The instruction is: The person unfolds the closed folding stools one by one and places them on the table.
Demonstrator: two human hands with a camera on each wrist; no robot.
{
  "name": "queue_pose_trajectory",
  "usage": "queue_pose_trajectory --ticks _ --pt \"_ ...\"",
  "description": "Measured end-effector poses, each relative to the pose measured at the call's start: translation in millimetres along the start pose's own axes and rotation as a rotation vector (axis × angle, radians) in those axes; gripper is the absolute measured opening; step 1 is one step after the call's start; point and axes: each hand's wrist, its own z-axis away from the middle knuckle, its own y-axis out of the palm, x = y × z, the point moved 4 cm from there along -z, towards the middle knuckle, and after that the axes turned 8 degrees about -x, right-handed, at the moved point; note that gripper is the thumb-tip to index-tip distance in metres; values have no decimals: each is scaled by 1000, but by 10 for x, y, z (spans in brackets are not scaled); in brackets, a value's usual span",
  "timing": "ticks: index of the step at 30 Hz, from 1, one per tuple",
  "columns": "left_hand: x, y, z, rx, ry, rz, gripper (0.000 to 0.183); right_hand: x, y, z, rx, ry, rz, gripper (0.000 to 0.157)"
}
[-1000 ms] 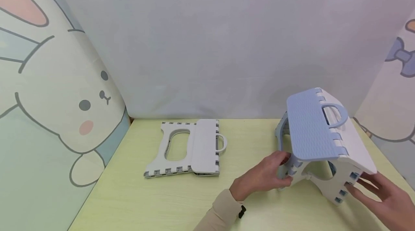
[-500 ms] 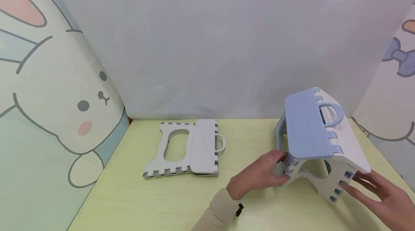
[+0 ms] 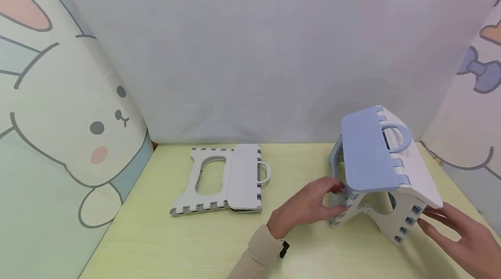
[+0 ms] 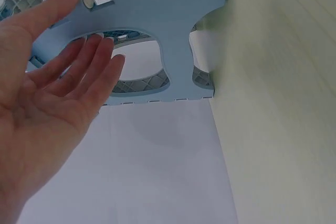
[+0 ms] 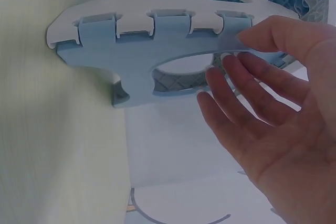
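A blue and white folding step stool (image 3: 369, 148) stands at the right, partly folded, its two top halves sloping like a roof with a loop handle at the ridge. My left hand (image 3: 309, 205) is at its left leg panel, fingers loosely bent. In the left wrist view the fingertips (image 4: 107, 43) overlap the panel's oval opening. My right hand (image 3: 458, 231) is at the opposite leg panel, partly beneath the white top half. The right wrist view has that thumb (image 5: 257, 35) at the blue panel, with relaxed fingers by its opening.
Flat on the pale yellow-green table (image 3: 195, 244) lies a grey-white folded step stool (image 3: 244, 177), handle toward the right. A pale wall (image 3: 250, 53) runs along the back. Side walls carry cartoon rabbit prints (image 3: 78, 135).
The whole view has shifted slightly left. My left fingertips have come out from behind the leg panel, and the right thumb has eased off the leg edge. The blue and white stool keeps its shape.
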Motion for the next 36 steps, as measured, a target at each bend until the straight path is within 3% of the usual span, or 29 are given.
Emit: queue_pose_trajectory --ticks 13,19,26,30,36 --pt "-1 -191 23 -150 56 -81 34 81 -108 -65 -171 -139 -64 35" --pt "-8 -276 18 -240 74 -38 31 138 -153 -92 -210 -139 -60 31" --pt "1 -352 33 -340 53 -45 26 252 -220 -144 -301 -275 -249 27" --pt "9 -395 29 -378 32 -28 25 283 -262 -185 -315 -315 -305 25" --pt "-7 -442 6 -435 60 -24 24 298 -316 -257 -318 -314 -382 32"
